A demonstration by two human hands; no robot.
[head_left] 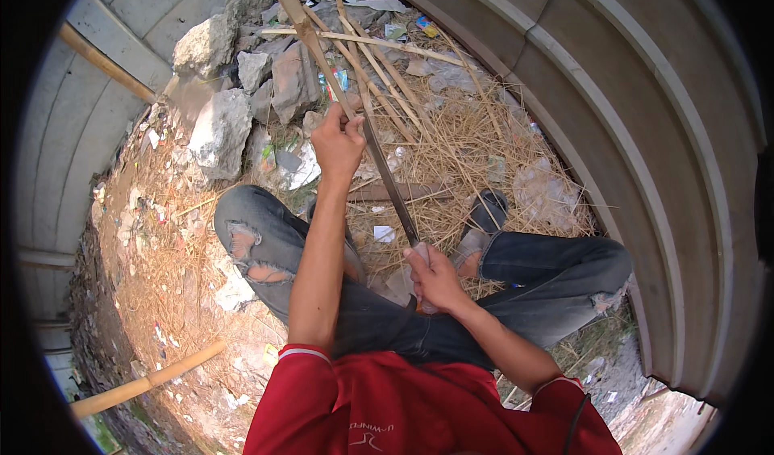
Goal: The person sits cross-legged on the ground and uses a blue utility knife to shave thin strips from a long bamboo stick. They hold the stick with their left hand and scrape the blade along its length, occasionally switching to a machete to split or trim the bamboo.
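My left hand point(339, 143) is closed around the lower end of a bamboo pole point(321, 54), which runs away from me to the top edge. My right hand point(437, 279), between my knees, grips the handle of a long dark-bladed machete point(393, 187). The blade slants up and left from that fist until its far part lies beside the bamboo at my left fingers. Whether edge and bamboo touch there I cannot tell. On the ground beneath the blade lies a flat brown piece of wood point(427, 192).
Grey rocks point(222, 132) are piled at the far left. Several thin bamboo strips point(379, 76) and straw-like shavings point(476, 124) lie ahead. A corrugated metal wall point(645, 124) curves along the right. Another bamboo pole point(149, 380) lies at the lower left, amid scattered litter.
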